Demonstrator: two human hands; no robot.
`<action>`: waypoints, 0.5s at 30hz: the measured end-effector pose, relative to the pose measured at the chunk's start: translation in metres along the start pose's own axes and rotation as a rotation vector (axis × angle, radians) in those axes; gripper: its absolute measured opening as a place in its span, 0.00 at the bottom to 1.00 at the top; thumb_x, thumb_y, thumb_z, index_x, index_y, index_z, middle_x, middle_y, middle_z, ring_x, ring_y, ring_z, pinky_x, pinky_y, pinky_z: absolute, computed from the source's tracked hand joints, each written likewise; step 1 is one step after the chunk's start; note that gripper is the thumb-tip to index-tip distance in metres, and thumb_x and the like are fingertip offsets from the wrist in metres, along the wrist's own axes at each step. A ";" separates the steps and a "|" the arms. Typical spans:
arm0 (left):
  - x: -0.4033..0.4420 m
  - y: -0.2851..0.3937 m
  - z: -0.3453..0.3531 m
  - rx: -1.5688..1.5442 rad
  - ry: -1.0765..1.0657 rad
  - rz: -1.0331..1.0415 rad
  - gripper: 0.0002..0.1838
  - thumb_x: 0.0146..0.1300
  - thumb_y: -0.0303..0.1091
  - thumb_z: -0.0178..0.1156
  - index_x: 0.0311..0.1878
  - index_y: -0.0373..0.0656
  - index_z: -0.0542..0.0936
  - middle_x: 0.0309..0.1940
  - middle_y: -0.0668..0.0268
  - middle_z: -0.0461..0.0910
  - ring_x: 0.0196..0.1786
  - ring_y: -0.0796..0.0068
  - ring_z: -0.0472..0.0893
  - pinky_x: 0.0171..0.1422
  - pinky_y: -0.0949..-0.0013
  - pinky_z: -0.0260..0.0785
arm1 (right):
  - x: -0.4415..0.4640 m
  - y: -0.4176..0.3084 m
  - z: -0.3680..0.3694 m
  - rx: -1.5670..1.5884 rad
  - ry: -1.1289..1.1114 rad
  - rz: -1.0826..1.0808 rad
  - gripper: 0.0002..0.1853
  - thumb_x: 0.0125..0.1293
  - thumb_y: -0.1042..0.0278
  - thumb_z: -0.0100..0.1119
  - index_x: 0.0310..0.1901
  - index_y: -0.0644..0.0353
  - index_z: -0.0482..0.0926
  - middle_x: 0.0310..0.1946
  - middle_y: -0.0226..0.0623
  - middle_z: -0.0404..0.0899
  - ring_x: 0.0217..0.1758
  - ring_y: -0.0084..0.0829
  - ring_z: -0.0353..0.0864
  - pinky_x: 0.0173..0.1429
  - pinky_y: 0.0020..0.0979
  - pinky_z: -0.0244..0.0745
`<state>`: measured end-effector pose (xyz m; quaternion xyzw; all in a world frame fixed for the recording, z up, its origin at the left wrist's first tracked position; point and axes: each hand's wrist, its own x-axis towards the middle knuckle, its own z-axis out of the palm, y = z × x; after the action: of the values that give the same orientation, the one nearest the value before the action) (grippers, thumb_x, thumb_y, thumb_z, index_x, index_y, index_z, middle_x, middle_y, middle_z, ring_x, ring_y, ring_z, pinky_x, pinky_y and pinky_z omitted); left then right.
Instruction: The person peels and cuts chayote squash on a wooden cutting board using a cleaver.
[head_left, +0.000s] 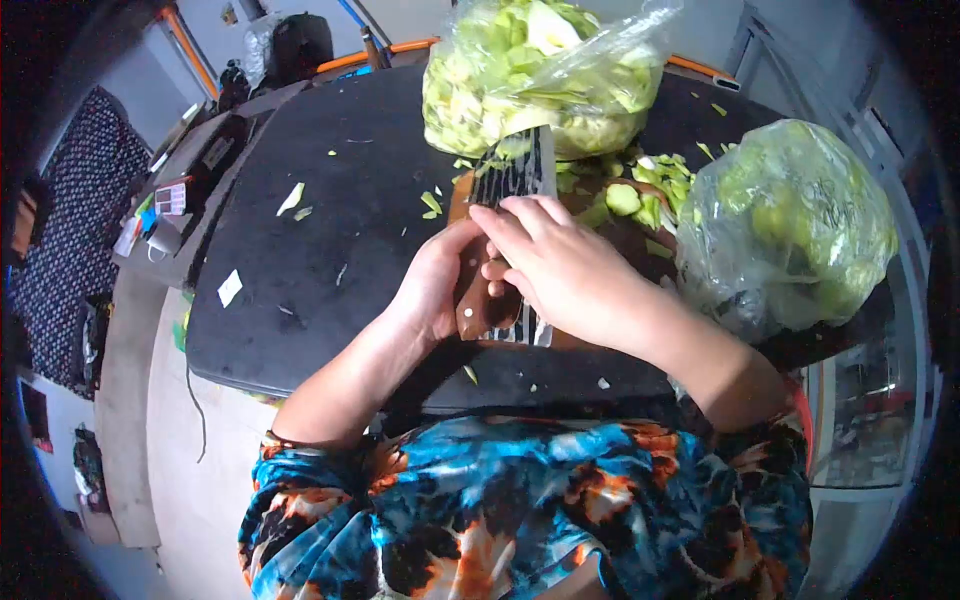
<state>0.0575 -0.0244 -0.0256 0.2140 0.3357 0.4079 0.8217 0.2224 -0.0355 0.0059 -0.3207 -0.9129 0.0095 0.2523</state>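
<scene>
A brown wooden handle with pale rivets, apparently a knife's, lies in my left hand, with the fingers closed around it. My right hand comes over from the right, its fingers bent across the top of the handle and meeting the left fingers. A broad striped black-and-silver piece extends beyond my hands, and similar stripes show below them; whether this is the blade or a plastic sheet I cannot tell. Under it is a brown board, mostly covered. Green vegetable slices and peelings lie beyond my right hand.
A large clear bag of pale green peelings stands at the table's back. Another plastic bag with green vegetables sits at the right. Scraps and a white paper piece dot the black table. A mug stands far left.
</scene>
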 end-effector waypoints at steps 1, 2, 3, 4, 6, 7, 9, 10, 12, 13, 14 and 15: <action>0.006 0.000 -0.015 -0.022 -0.073 -0.023 0.16 0.67 0.47 0.42 0.29 0.48 0.71 0.17 0.70 0.70 0.21 0.75 0.72 0.24 0.69 0.68 | 0.000 0.003 0.008 -0.073 0.073 -0.065 0.24 0.56 0.72 0.49 0.55 0.68 0.66 0.42 0.47 0.70 0.49 0.43 0.69 0.55 0.39 0.67; 0.006 -0.001 -0.018 -0.030 -0.057 0.003 0.15 0.67 0.46 0.43 0.30 0.47 0.71 0.19 0.71 0.70 0.21 0.77 0.71 0.24 0.71 0.68 | 0.002 0.005 0.013 -0.067 0.057 -0.063 0.23 0.56 0.72 0.48 0.55 0.68 0.66 0.42 0.46 0.70 0.49 0.43 0.69 0.54 0.38 0.68; 0.007 -0.002 -0.018 -0.037 -0.044 0.030 0.14 0.67 0.44 0.44 0.32 0.46 0.71 0.20 0.71 0.70 0.21 0.79 0.70 0.24 0.74 0.67 | 0.003 0.007 0.017 -0.064 0.042 -0.060 0.22 0.57 0.73 0.47 0.55 0.68 0.66 0.42 0.46 0.70 0.49 0.42 0.70 0.53 0.37 0.68; 0.007 -0.003 -0.019 -0.047 -0.033 0.058 0.14 0.67 0.43 0.45 0.33 0.44 0.71 0.22 0.72 0.70 0.21 0.82 0.69 0.23 0.76 0.66 | 0.005 0.009 0.018 -0.063 0.024 -0.058 0.22 0.57 0.73 0.46 0.55 0.68 0.66 0.42 0.45 0.70 0.49 0.41 0.70 0.52 0.36 0.69; 0.005 0.003 -0.023 -0.153 -0.110 -0.061 0.14 0.68 0.42 0.45 0.29 0.45 0.69 0.20 0.74 0.67 0.21 0.83 0.67 0.23 0.78 0.65 | 0.010 0.018 0.011 -0.052 0.003 -0.009 0.21 0.61 0.73 0.44 0.56 0.69 0.65 0.34 0.46 0.73 0.40 0.42 0.77 0.46 0.37 0.73; 0.002 0.004 -0.021 -0.141 -0.084 -0.003 0.14 0.68 0.43 0.46 0.29 0.45 0.68 0.20 0.74 0.66 0.21 0.83 0.67 0.23 0.78 0.65 | 0.018 0.023 -0.003 -0.030 0.042 0.021 0.21 0.61 0.76 0.44 0.57 0.65 0.66 0.41 0.48 0.74 0.45 0.44 0.77 0.50 0.37 0.72; 0.001 0.006 -0.023 -0.165 -0.091 0.053 0.13 0.67 0.42 0.46 0.29 0.46 0.67 0.20 0.73 0.67 0.21 0.82 0.68 0.23 0.77 0.66 | 0.052 0.046 -0.044 -0.071 0.156 0.110 0.20 0.61 0.77 0.46 0.56 0.61 0.69 0.47 0.48 0.77 0.50 0.41 0.77 0.54 0.35 0.71; 0.002 0.007 -0.026 -0.197 -0.124 0.046 0.11 0.67 0.41 0.47 0.31 0.47 0.67 0.21 0.73 0.68 0.21 0.81 0.69 0.23 0.76 0.66 | 0.074 0.066 -0.067 -0.131 0.232 0.174 0.18 0.62 0.75 0.48 0.54 0.61 0.70 0.46 0.46 0.77 0.49 0.38 0.77 0.54 0.34 0.71; 0.003 0.004 -0.030 -0.227 -0.170 0.045 0.09 0.66 0.40 0.48 0.33 0.48 0.66 0.22 0.72 0.69 0.21 0.80 0.69 0.23 0.75 0.66 | 0.121 0.014 -0.121 -0.090 0.127 0.594 0.09 0.65 0.71 0.45 0.44 0.65 0.69 0.37 0.45 0.75 0.40 0.40 0.77 0.40 0.31 0.77; 0.004 0.004 -0.030 -0.221 -0.183 0.050 0.08 0.66 0.40 0.49 0.34 0.48 0.66 0.22 0.72 0.69 0.21 0.80 0.69 0.23 0.75 0.66 | 0.138 0.099 -0.123 -0.407 0.190 0.219 0.10 0.60 0.74 0.49 0.41 0.67 0.74 0.39 0.49 0.78 0.42 0.41 0.78 0.44 0.37 0.75; 0.005 0.003 -0.030 -0.213 -0.195 0.051 0.08 0.66 0.40 0.49 0.35 0.48 0.66 0.22 0.72 0.70 0.21 0.80 0.69 0.23 0.75 0.66 | 0.161 0.120 -0.124 -0.545 0.024 0.348 0.11 0.57 0.73 0.50 0.40 0.67 0.76 0.40 0.50 0.78 0.43 0.42 0.78 0.46 0.37 0.75; 0.004 0.004 -0.029 -0.188 -0.170 0.078 0.07 0.66 0.39 0.49 0.35 0.48 0.66 0.22 0.72 0.69 0.21 0.80 0.69 0.23 0.75 0.65 | 0.173 0.134 -0.123 -0.674 -0.150 0.484 0.12 0.55 0.73 0.52 0.39 0.66 0.78 0.41 0.51 0.78 0.44 0.43 0.78 0.48 0.38 0.74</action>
<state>0.0364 -0.0165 -0.0448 0.1828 0.2166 0.4493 0.8472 0.2422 0.1558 0.1680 -0.5891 -0.7790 -0.2072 0.0568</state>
